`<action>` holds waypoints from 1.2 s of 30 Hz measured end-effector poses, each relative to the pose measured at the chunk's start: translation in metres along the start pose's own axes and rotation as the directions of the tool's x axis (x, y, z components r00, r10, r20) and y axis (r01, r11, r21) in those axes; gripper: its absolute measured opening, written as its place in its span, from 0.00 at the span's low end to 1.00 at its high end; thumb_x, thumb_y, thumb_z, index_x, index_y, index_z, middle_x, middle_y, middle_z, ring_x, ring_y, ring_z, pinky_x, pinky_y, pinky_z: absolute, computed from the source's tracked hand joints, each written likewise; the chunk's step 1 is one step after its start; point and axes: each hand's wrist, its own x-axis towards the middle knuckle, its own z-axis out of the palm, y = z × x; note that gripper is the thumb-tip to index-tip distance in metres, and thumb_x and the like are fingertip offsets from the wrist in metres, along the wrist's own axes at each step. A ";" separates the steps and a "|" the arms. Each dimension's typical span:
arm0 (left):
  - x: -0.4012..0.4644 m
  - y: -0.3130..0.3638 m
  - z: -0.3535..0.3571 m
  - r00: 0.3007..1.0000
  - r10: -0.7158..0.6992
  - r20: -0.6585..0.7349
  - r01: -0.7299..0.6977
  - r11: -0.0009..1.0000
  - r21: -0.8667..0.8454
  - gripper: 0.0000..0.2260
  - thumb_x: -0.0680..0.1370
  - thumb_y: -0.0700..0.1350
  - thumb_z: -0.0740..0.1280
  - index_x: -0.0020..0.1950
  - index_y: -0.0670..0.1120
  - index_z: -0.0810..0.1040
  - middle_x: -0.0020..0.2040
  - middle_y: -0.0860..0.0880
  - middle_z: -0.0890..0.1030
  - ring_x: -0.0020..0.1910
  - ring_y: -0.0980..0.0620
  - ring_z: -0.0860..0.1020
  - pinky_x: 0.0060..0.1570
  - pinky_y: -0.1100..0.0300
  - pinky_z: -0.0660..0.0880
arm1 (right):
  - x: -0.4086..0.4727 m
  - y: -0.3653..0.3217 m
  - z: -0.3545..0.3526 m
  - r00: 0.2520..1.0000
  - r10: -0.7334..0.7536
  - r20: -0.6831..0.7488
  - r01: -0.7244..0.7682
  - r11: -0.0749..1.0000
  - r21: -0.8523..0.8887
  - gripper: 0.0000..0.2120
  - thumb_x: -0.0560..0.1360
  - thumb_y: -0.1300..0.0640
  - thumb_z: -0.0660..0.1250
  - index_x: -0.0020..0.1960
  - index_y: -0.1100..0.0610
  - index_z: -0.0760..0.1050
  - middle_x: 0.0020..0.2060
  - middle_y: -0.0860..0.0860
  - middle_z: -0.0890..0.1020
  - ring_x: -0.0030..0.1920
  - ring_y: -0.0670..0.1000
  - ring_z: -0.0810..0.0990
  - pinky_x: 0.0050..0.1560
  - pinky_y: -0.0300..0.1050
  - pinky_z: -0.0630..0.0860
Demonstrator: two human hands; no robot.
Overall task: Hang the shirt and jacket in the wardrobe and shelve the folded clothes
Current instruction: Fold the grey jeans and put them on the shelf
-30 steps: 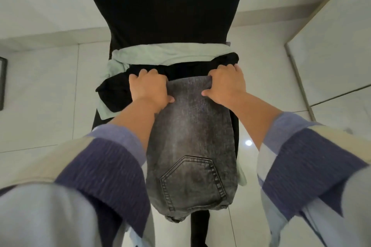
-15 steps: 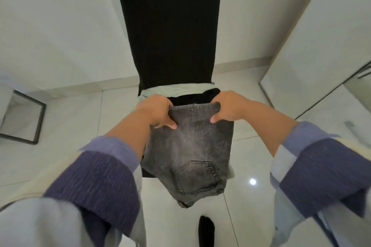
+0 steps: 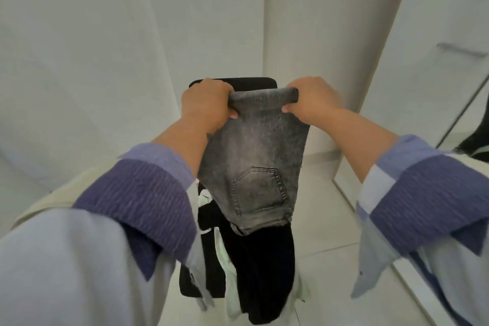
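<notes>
A: Where are the jeans (image 3: 254,156) right now?

B: Up in the air, in front of the chest, pinched by their folded top edge. The left hand (image 3: 205,104) grips the left corner and the right hand (image 3: 311,99) grips the right one. On both, the fingers are curled tight over the fold with the thumbs pressing from underneath, so neither hand has anything loose.

A: How should this be carried to the shelf?

B: I'd keep both corners level so the fold stays square, then lay the hanging end down first and let the top follow. Letting one corner drop would likely make the layers slide apart.

A: What's the cloth like?

B: Thick grey denim, washed paler down the middle and darker at the edges, with a stitched back pocket (image 3: 258,190) showing near the bottom. It looks stiff enough to hold a flat rectangle as it hangs.

A: And under it?

B: A black garment (image 3: 262,272) and a pale green garment (image 3: 232,283) drape over a black chair (image 3: 232,81); both look softer and limper. I can't tell which is the shirt or the jacket. Past that there's a glossy tiled floor (image 3: 322,225), plain white walls (image 3: 79,61), and a smooth white wardrobe door (image 3: 436,34) on the right.
</notes>
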 end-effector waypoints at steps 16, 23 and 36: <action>-0.141 -0.032 0.179 0.920 -0.039 0.390 0.046 0.999 -0.008 0.05 0.75 0.50 0.64 0.50 0.54 0.77 0.47 0.50 0.79 0.48 0.47 0.79 0.42 0.56 0.74 | -0.140 0.041 0.194 0.954 0.124 0.273 -0.125 0.992 -0.014 0.06 0.76 0.52 0.66 0.52 0.47 0.78 0.45 0.49 0.82 0.47 0.55 0.80 0.39 0.43 0.71; -0.120 -0.042 0.219 0.959 -0.033 0.281 0.063 0.993 -0.101 0.08 0.76 0.52 0.66 0.54 0.52 0.76 0.51 0.51 0.79 0.51 0.46 0.78 0.44 0.57 0.71 | -0.114 0.058 0.231 0.983 0.063 0.174 -0.055 0.997 -0.053 0.09 0.76 0.53 0.66 0.55 0.51 0.76 0.49 0.49 0.81 0.50 0.54 0.79 0.46 0.48 0.74; -0.052 -0.060 0.405 0.968 -0.110 0.223 0.121 0.992 -0.034 0.23 0.79 0.48 0.61 0.74 0.50 0.60 0.72 0.49 0.65 0.71 0.48 0.63 0.70 0.51 0.59 | -0.031 0.127 0.405 0.974 0.083 0.209 -0.045 0.983 -0.177 0.29 0.75 0.49 0.65 0.73 0.51 0.59 0.66 0.55 0.70 0.65 0.58 0.68 0.69 0.55 0.62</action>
